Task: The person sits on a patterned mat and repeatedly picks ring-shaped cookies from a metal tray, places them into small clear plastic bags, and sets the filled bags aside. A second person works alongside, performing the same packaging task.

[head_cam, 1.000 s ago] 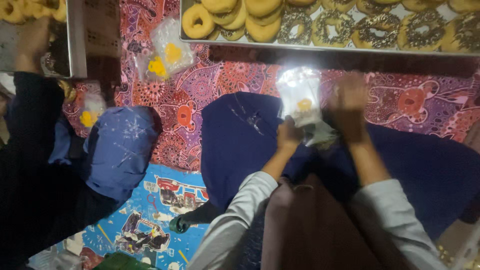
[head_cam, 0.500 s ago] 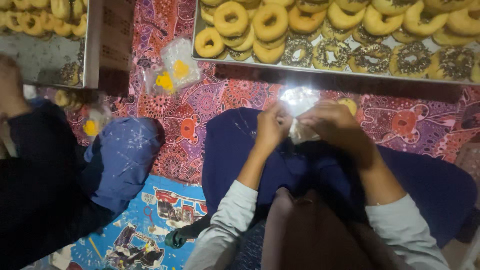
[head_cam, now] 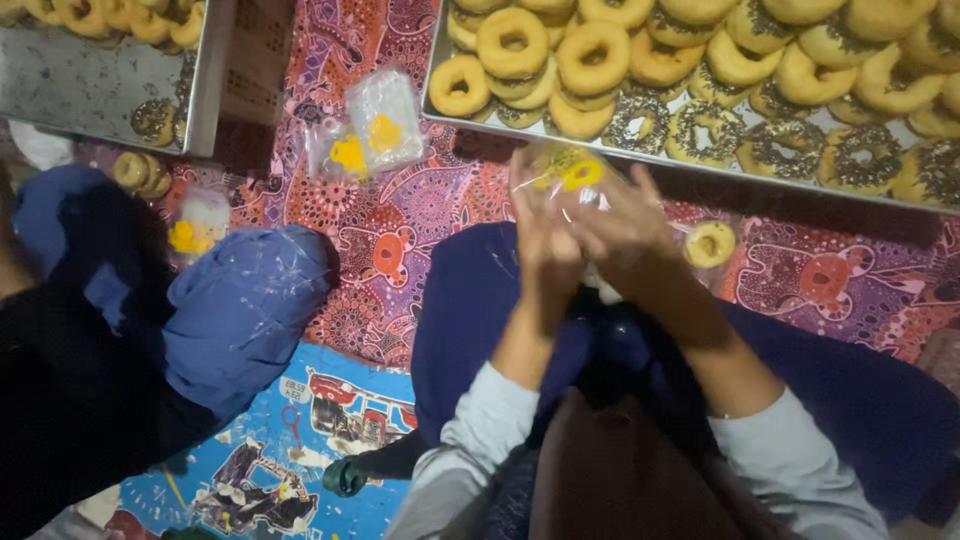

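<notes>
Left hand (head_cam: 540,240): raised over the lap, fingers curled onto the near side of a clear plastic bag (head_cam: 572,175); how tightly they close is blurred.
Right hand (head_cam: 625,225): pressed against the left, fingers spread up the bag's other side and gripping it.
Clear plastic bag: held between both hands, just below the near edge of the large tray (head_cam: 700,165); film washed out by glare, a yellow ring-shaped mark showing through; contents not readable.
Large tray: metal, at the far right of the patterned floor cloth (head_cam: 400,230); stacked plain and sprinkle-topped doughnuts; cut off at top and right.
Loose doughnut (head_cam: 710,243): plain, on the cloth just right of the right hand, possibly wrapped; cannot tell.
Second tray (head_cam: 100,80): far left corner, mostly bare metal, doughnuts along its far rim; cut off.
Spare bags (head_cam: 365,135): clear with yellow marks, lying between the trays.
Another person's knee (head_cam: 245,310): blue cloth, left; body in shadow.
</notes>
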